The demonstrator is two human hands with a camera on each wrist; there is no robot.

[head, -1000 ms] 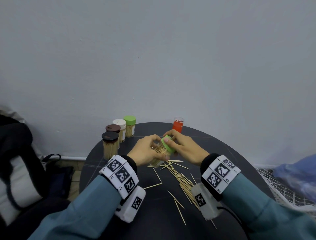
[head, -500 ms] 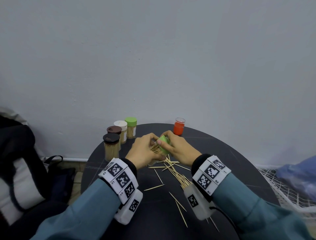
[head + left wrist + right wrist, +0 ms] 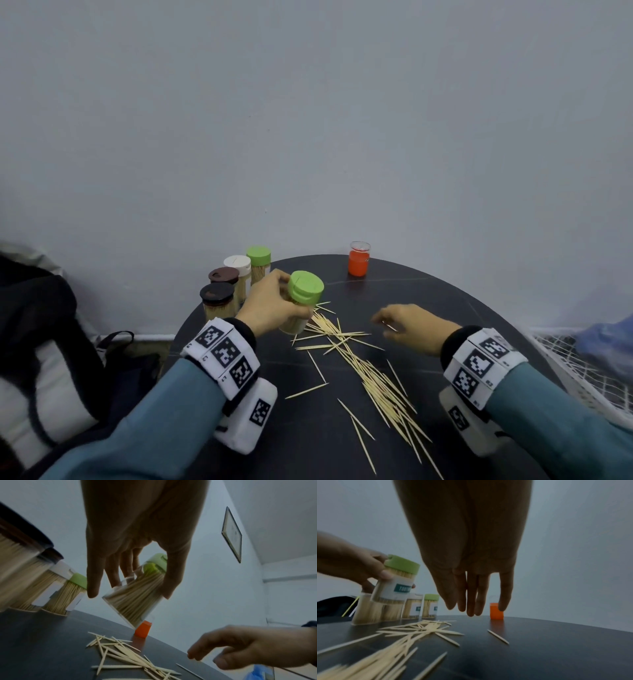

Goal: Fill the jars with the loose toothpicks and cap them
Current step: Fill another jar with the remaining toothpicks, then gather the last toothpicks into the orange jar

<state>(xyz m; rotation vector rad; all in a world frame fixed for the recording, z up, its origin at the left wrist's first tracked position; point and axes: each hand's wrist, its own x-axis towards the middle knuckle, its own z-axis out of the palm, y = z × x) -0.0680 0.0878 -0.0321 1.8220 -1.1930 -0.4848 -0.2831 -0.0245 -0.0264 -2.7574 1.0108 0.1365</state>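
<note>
Progress looked partial. Four capped jars point(image 3: 236, 284) full of toothpicks stood in a cluster at the far left of the round black table point(image 3: 428, 308), and a fifth, the green-capped jar point(image 3: 301, 308), was full and closed as well. What remained, by my reading, was a long scatter of loose toothpicks point(image 3: 363, 366) running from the middle of the table toward the near edge, and a small orange jar point(image 3: 358, 258) standing alone at the far edge with no lid that I could make out; no spare lid showed anywhere.

Left hand point(image 3: 270, 308) gripped the green-capped jar, with the thumb point(image 3: 173, 574) on one side of the clear wall and the fingers point(image 3: 113, 573) curled round the other, the cap itself left free. It hung tilted just above the table, clear of the surface in the left wrist view, immediately right of the capped cluster and over the far end of the scatter.

Right hand point(image 3: 407, 329) hovered to the right of the pile, its fingers point(image 3: 471, 599) straight, hanging down loosely and holding nothing. A single toothpick point(image 3: 498, 637) lay on the table just near of the fingertips, apart from them, with the main pile to their left.
</note>
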